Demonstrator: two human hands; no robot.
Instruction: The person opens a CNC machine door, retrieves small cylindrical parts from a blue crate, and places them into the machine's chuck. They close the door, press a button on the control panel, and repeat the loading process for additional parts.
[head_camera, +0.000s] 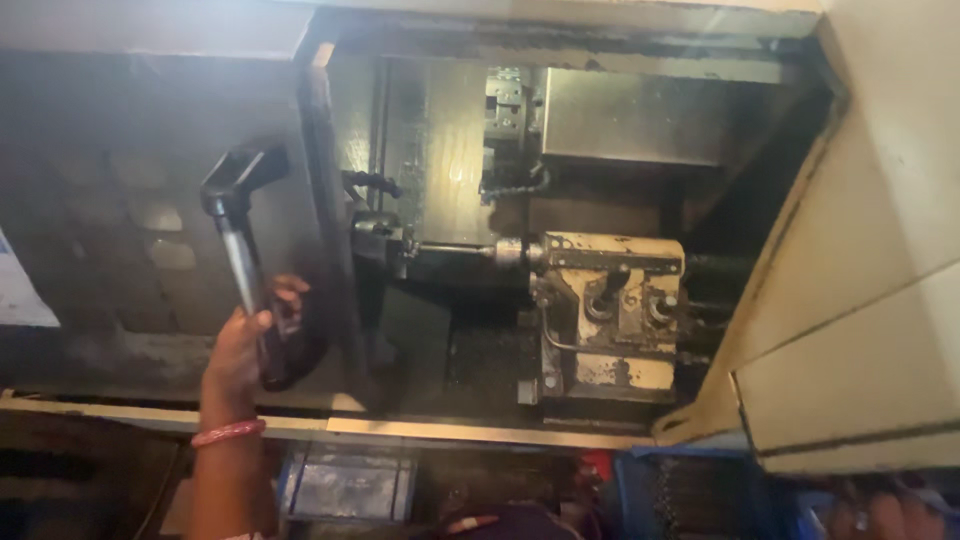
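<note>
So the left hand (243, 345) has its grip wrapped tight around the lower end of the machine door's long metal handle (238, 262), the bar with the black bracket on top, which sits on the sliding door (150, 200) just left of the open enclosure. The right hand isn't in view at all, so I can't tell what its grip is doing. My guess at the main risk: the fingers curl around the bar close to the door's edge, so if the door slides hard they could get pinched against the frame post (335, 230). The view is hazy and dim too, so it'd be easy to misjudge how near the chuck and shaft (465, 250) are. The cream tool block (610, 315) stands right beside that shaft inside, and anything loose, like the pink bangle (228, 433) on the wrist, could snag if an arm went in there. Count: one hand showing, one door handle, one bangle, one tool block with two dark round sockets on it, one grey cover plate (640, 115) up top, one segmented coolant hose (515, 185)
</note>
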